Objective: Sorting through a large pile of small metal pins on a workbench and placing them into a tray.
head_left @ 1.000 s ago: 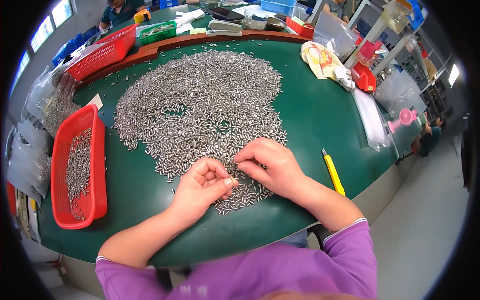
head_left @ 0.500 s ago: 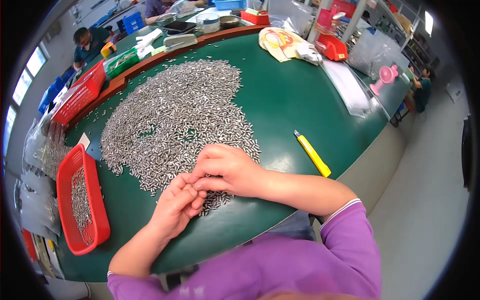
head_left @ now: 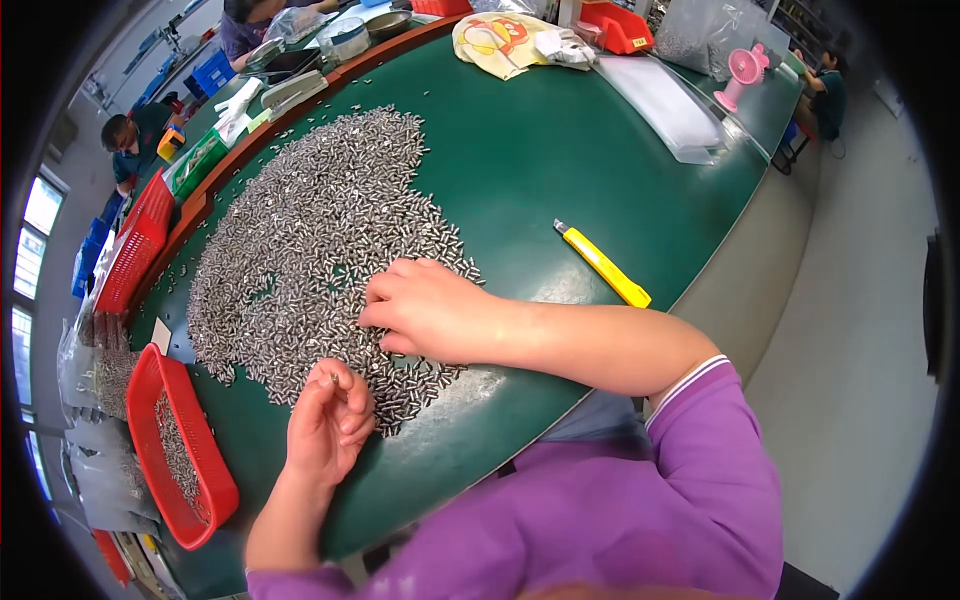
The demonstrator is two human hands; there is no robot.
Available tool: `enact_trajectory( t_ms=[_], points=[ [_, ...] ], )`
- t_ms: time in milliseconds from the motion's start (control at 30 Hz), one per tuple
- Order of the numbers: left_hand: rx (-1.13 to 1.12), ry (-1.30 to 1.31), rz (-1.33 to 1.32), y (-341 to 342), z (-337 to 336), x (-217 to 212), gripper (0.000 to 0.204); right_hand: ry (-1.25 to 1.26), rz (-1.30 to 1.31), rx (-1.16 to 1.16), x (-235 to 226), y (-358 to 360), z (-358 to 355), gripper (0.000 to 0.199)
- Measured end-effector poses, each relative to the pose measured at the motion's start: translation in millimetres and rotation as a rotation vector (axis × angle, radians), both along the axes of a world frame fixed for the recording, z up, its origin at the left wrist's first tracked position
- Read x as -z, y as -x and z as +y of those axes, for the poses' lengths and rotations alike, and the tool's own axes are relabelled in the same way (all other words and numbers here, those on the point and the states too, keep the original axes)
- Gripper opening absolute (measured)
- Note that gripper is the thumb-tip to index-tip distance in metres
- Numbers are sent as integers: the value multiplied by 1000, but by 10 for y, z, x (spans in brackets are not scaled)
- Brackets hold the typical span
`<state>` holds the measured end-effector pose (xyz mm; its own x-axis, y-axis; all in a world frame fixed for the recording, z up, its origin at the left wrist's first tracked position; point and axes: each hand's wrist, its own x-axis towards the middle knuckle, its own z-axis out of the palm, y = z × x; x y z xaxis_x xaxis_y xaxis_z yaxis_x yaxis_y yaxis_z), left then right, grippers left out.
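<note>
A broad heap of small silvery metal pins covers the left half of the green table. At its near edge my left hand is closed, palm up, with one small metal pin pinched between thumb and fingertips. My right hand lies palm down over the near right part of the heap. Its fingers are bent, with a gap between thumb and forefinger, and their tips reach the pins. A red plastic basket with some pins in its bottom stands left of my left hand.
A yellow utility knife lies right of the heap. Farther back are clear plastic bags, a printed cloth and a pink fan. A raised brown ledge borders the far side. Other people sit beyond the table.
My hands, together before, have come apart. The right one has moved onto the heap, while the left stays at its near edge with a pin. The whole view has shifted somewhat.
</note>
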<state>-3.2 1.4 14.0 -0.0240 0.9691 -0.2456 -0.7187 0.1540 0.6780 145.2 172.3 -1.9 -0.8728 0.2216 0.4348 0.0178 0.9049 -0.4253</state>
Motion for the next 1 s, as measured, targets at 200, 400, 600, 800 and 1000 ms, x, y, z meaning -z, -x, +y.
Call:
enact_trajectory(
  t_ms=[200, 400, 600, 800, 1000],
  points=[
    [-9, -14, 47, -38, -12, 15, 9, -51, 27, -5, 59, 64, -20, 17],
    [-5, -48, 78, -58, 1, -7, 10, 17, 107, -20, 41, 93, -10, 14],
    [25, -65, 20, -41, -8, -4, 8, -16, 270, 17, -41, 126, -8, 14],
    [11, -89, 82, -70, -37, 10, 8, 10, 295, -37, -52, 103, -21, 14],
    [2, -95, 135, -85, -21, 9, 13, -69, 319, -85, -91, 83, 5, 16]
  ],
)
